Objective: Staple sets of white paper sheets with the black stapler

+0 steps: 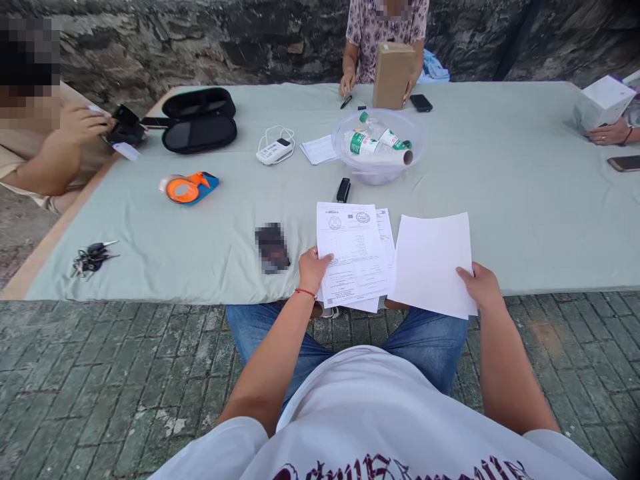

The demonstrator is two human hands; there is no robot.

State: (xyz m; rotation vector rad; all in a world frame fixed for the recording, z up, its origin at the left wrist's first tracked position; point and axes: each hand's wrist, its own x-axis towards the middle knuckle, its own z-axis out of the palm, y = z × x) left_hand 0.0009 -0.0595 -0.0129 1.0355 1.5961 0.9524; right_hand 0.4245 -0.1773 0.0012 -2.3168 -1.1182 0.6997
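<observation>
My left hand [313,272] pinches the left edge of a printed sheet [350,257] that bears round stamps. Partly beneath that sheet is another printed paper [385,230], sticking out at its right side and bottom. My right hand [481,285] is closed on the right edge of blank white sheets [431,263], thumb on top; a second layer peeks out at the lower corner. Both lots of paper lie over the table's near edge, close together. Just beyond the printed sheet lies a small black stapler-like object [343,190].
A clear plastic basin [370,175] holds bottles and a roll. Around the green-covered table [240,200] are a tape dispenser [187,188], keys [93,259], a black case [200,133], a white corded device [275,151] and a cardboard box [393,75]. Other people sit left, opposite and right.
</observation>
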